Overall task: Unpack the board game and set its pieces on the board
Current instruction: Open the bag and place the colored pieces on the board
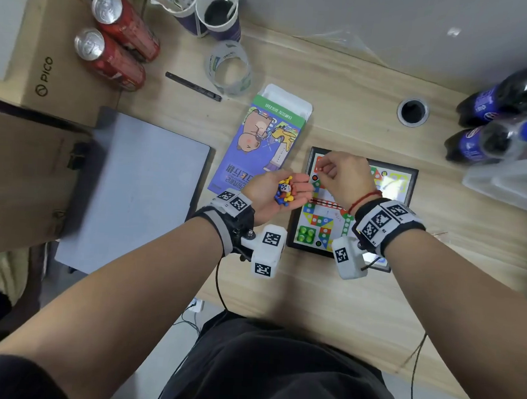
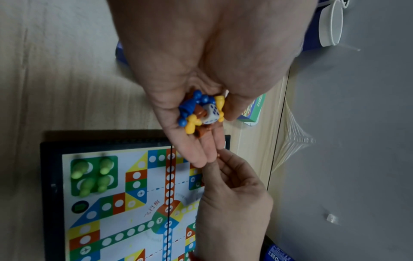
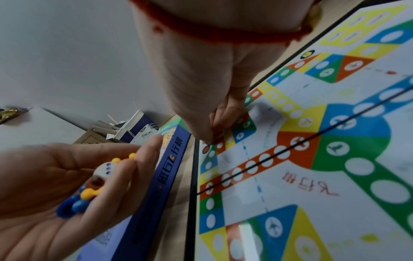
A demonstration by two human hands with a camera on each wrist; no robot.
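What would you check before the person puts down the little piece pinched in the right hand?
1. Right hand pinches a small red piece: ok.
2. Hand is over the board's red corner: ok.
3. Target spot free: cannot tell, the hand hides it.
4. Left hand cups the remaining pieces and die securely: ok.
5. Four green pieces stand on their green home: ok.
6. Board lies flat on the table: ok.
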